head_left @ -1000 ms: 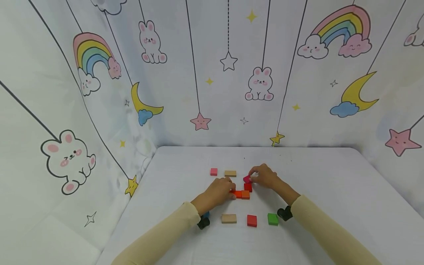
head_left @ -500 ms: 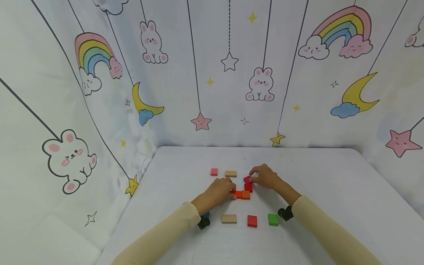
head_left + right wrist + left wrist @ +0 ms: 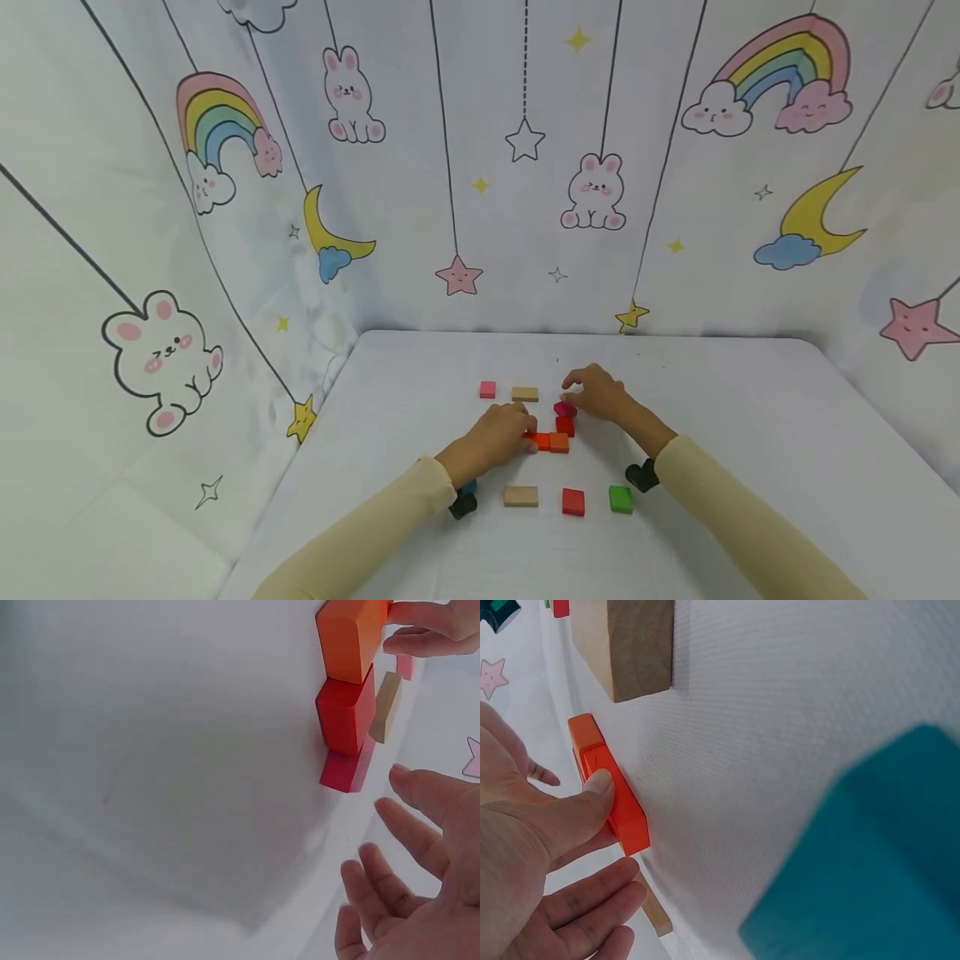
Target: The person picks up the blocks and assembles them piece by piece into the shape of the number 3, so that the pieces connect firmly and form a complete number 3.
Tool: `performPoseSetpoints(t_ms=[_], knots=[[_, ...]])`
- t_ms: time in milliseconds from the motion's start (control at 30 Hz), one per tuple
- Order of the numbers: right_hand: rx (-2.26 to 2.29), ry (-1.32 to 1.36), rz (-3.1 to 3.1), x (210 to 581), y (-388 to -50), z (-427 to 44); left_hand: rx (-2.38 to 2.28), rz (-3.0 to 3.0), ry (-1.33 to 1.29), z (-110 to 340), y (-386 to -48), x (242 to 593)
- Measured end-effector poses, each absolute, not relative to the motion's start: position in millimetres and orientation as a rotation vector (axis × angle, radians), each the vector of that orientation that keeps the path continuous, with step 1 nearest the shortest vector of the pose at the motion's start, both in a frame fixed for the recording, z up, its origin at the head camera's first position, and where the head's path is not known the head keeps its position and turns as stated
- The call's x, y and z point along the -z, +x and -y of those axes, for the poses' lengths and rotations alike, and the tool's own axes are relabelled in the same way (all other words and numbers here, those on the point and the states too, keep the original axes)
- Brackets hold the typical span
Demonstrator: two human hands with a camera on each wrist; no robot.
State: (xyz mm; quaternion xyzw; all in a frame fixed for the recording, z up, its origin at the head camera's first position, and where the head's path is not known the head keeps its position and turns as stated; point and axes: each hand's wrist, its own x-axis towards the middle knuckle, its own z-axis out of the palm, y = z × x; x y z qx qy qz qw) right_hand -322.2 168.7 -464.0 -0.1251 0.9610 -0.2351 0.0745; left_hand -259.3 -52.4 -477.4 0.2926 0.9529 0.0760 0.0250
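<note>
My left hand [image 3: 491,435] pinches a bright orange-red block [image 3: 632,821], thumb on its near side and a finger behind it. That block touches an orange block [image 3: 559,442] at its right end. Behind the orange one stands a red block [image 3: 565,427], with a crimson block [image 3: 565,409] at its far end, set at an angle. Just beyond the crimson block is my right hand [image 3: 598,393]. In the right wrist view its spread fingers hold nothing, and a gap shows between the thumb and the crimson block.
Nearer the front lie a tan block [image 3: 521,497], another red block [image 3: 573,502] and a green block [image 3: 621,499]. A blue block [image 3: 870,862] lies under my left wrist. Further back are a pink block [image 3: 487,390] and a second tan block [image 3: 525,394].
My right hand has let go of the crimson block and lifted slightly away, showing more of it. The left hand has stayed on the orange-red block. The head view has shifted slightly.
</note>
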Motion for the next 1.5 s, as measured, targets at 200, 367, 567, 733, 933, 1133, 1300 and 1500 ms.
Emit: performPoseSetpoints(t_ms=[200, 367, 567, 733, 933, 1133, 1300, 1500], knots=[[0.669, -0.404, -2.917, 463, -329, -155, -0.224, -2.944, 0.912, 51, -261, 477], [0.608, -0.444, -2.913, 466, -335, -141, -0.21, -2.951, 0.958, 50, -260, 478], [0.51, -0.479, -2.915, 464, -341, -128, -0.179, -2.961, 0.978, 49, -262, 478], [0.513, -0.448, -2.843, 463, -348, -124, -0.164, -2.954, 0.981, 46, -262, 477], [0.537, -0.465, -2.797, 462, -352, -121, -0.171, -2.953, 0.969, 48, -261, 476], [0.526, -0.433, -2.78, 461, -352, -118, -0.164, -2.96, 0.978, 49, -261, 478], [0.521, -0.422, -2.77, 462, -354, -118, -0.172, -2.963, 0.974, 50, -261, 478], [0.537, -0.44, -2.757, 460, -354, -122, -0.177, -2.967, 0.985, 51, -261, 478]])
